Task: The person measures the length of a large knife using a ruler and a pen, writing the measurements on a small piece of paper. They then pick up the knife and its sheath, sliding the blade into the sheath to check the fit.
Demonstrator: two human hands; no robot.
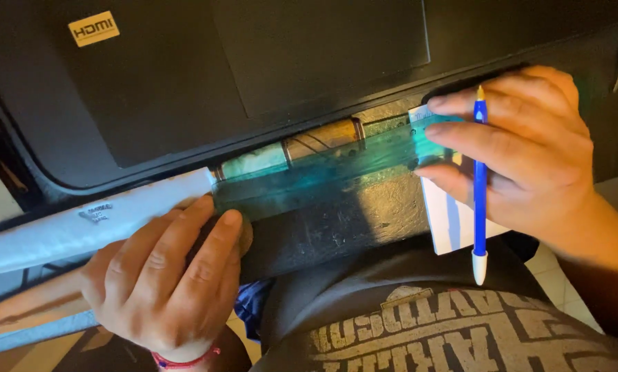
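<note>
A translucent teal ruler [323, 172] lies across a dark sheet [336, 227] on my lap, just below a black laptop's front edge [254, 83]. My left hand [168, 282] presses its fingertips on the ruler's left end. At the ruler's right end, my right hand [529, 151] holds it down with spread fingers. A blue pen with a white cap [480, 186] is tucked between the fingers of that hand. The right hand partly covers a small white notepad [454, 224].
A pale grey-white strip [81, 227] runs left from the ruler's end. A wooden stick-like piece [316, 141] shows behind the ruler. A dark grey printed shirt [447, 331] fills the bottom. Floor tiles [564, 282] show at right.
</note>
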